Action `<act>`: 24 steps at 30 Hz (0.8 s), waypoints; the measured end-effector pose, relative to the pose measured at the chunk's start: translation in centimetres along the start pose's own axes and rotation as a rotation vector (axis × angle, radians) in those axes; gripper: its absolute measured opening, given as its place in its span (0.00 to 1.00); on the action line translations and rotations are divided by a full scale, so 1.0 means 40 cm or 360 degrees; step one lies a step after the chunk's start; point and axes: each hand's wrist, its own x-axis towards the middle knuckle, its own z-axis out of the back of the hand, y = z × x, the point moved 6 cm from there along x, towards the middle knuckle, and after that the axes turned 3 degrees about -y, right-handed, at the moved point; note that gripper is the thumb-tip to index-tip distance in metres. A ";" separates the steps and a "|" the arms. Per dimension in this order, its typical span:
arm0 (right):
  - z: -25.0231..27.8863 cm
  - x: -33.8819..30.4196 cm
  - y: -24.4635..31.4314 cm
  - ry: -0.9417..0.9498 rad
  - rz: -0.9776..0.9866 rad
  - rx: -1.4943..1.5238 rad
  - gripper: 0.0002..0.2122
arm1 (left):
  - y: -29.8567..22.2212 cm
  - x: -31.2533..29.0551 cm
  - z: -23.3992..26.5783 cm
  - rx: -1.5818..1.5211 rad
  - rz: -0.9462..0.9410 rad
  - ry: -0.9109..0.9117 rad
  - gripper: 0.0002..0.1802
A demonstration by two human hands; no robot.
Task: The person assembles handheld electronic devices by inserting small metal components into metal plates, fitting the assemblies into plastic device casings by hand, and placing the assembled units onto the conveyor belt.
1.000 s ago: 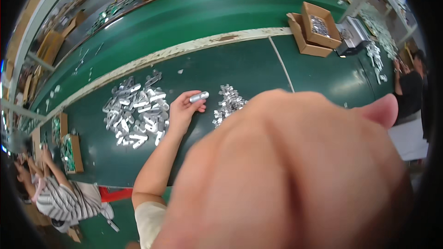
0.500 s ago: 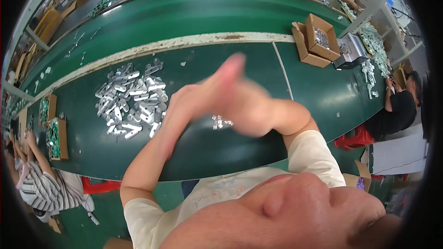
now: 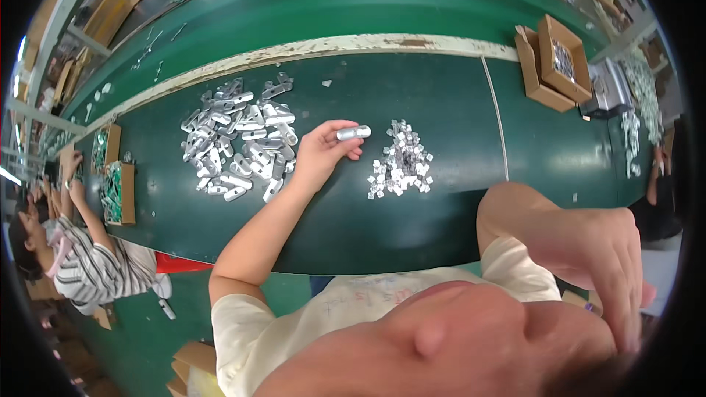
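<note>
At frame centre, we hold a small rounded silver metal piece pinched in our left hand, grip clamped on it above the green bench. A light fingertip pinch should keep it steady. Our right hand, lower right, is raised near the camera, fingers curled, empty.

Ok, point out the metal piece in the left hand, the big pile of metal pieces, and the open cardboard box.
metal piece (image 3: 354, 132), head view, its middle.
big pile (image 3: 239, 140), head view, centre of the heap.
cardboard box (image 3: 548, 66), head view, its front wall.
</note>
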 end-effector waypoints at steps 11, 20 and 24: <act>0.047 0.032 -0.067 0.0336 0.0640 -0.0651 0.14 | 0.019 -0.026 0.030 0.0003 0.0003 -0.0007 0.15; 0.031 0.015 -0.001 0.0514 0.0925 -0.0989 0.10 | -0.006 -0.004 -0.007 0.0098 -0.0001 -0.0017 0.14; 0.033 0.013 -0.012 0.0625 0.0926 -0.1190 0.08 | -0.010 -0.011 0.005 0.0116 0.0005 -0.0056 0.14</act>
